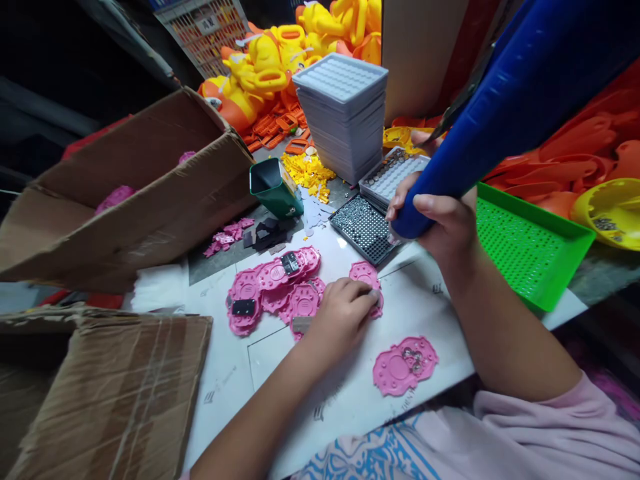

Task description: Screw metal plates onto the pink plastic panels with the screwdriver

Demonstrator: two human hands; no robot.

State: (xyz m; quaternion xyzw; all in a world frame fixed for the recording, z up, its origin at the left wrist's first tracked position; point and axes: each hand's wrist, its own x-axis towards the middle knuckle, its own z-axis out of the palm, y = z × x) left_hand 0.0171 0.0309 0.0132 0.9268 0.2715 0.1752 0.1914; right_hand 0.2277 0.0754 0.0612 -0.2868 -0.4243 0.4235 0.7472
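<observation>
Our right grip [447, 217] is closed round the smooth blue cylinder [465, 147]—likely heavy. Our left grip [343, 310], pinch unclear, curls over a scalloped pink plastic plate [364, 272] on the white surface [225, 373]—probably light, stiff, best rim-held.

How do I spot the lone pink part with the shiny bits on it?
Find the white sheet on the table. At its near side, just beyond the patterned shirt, lies the pink part. Unlike the pink pile and the neighbour under the left hand, it lies apart and untouched, carrying small shiny bits.
</observation>
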